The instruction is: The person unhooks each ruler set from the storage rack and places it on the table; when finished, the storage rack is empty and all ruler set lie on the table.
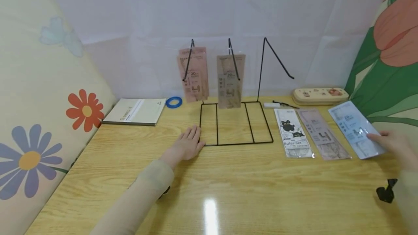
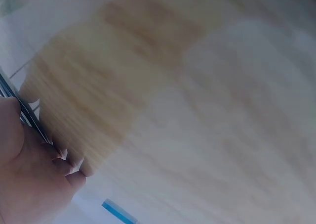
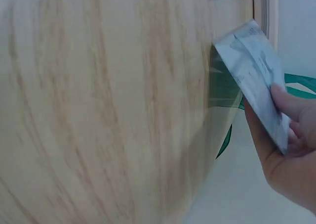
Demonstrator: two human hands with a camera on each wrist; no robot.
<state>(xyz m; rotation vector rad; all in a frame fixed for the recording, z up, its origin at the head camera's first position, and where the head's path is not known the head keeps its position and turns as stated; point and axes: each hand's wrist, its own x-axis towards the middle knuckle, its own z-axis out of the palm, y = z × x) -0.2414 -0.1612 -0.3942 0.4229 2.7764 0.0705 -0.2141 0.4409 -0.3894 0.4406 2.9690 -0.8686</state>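
Note:
My right hand (image 1: 396, 146) pinches the lower right edge of a light-blue ruler set packet (image 1: 357, 130), thumb on its printed face. In the right wrist view the packet (image 3: 254, 68) tilts above the table, with fingers behind it. My left hand (image 1: 187, 144) lies flat on the table, fingers straight, beside the left bar of a black wire display rack (image 1: 235, 143) and seemingly touching it. Pink packets (image 1: 194, 68) hang from the rack's left hook and a brownish packet (image 1: 230, 82) from its middle hook. The right hook (image 1: 277, 57) carries nothing.
Beside the rack's right side lie a white ruler set packet (image 1: 292, 130) and a pink packet (image 1: 323, 133). Behind them are a beige pencil case (image 1: 320, 96), a black pen (image 1: 285, 104) and a white stick-like item (image 1: 271, 105). Farther left are a blue ring (image 1: 173, 98) and a notebook (image 1: 135, 111).

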